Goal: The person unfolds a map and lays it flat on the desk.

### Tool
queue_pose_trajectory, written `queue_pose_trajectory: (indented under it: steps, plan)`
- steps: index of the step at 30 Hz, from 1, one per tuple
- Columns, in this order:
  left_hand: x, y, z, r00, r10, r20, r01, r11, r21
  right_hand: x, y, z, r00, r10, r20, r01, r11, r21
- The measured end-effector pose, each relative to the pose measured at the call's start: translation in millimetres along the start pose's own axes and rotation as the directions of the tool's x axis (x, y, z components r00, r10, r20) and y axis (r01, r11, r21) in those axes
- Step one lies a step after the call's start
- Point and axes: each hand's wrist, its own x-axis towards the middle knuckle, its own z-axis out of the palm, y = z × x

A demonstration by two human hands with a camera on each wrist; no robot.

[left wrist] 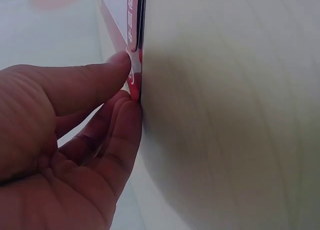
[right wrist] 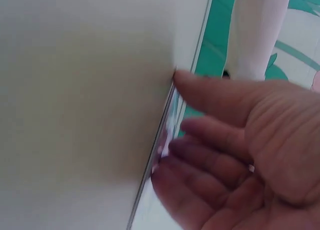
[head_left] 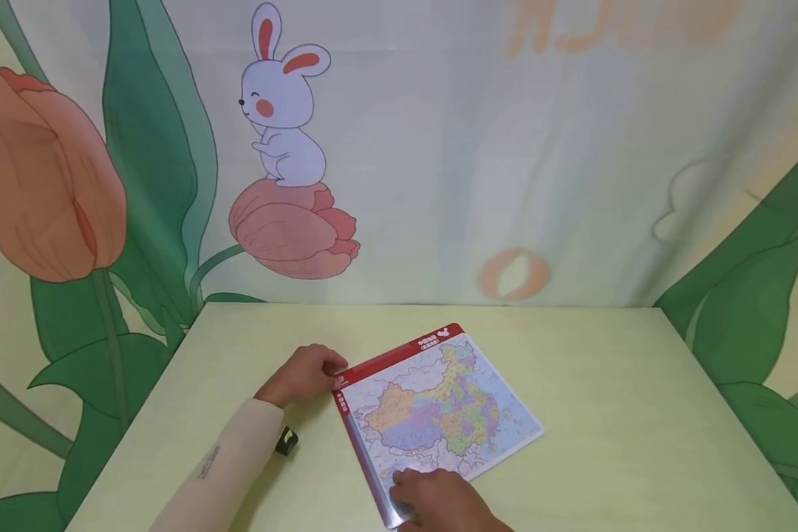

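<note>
A flat map board (head_left: 432,414) of China, with a red strip along its far edge and another colored strip down its left side, lies turned at an angle on the table. At its far left corner is my left hand (head_left: 309,374); in the left wrist view the thumb (left wrist: 120,65) and fingers (left wrist: 125,135) pinch that red corner. My right hand (head_left: 445,502) rests at the near left part of the board, fingers loosely bent. In the right wrist view its thumb (right wrist: 187,83) and fingertips touch along the board's edge. What lies under the board is hidden.
The pale yellow-green table (head_left: 638,428) extends on both sides of the board. Behind it hangs a printed cloth (head_left: 425,148) with a rabbit, tulips and leaves. A small black item (head_left: 287,441) shows beside the left sleeve (head_left: 229,465).
</note>
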Motion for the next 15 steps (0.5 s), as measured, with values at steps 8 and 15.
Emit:
queue_pose_trajectory:
  steps: [8, 15]
  plan:
    - [-0.1, 0.8, -4.6, 0.999, 0.013, 0.036, -0.013, 1.0, 0.001, 2.3, -8.9, 6.2, 0.986, 0.166, -0.021, -0.162, 0.98, 0.116]
    - [6.4, -4.6, -5.6, 0.997, 0.035, 0.065, -0.034, 0.999, -0.011, 1.0, -10.2, 7.0, 0.979, 0.2, -0.035, -0.194, 0.971, 0.138]
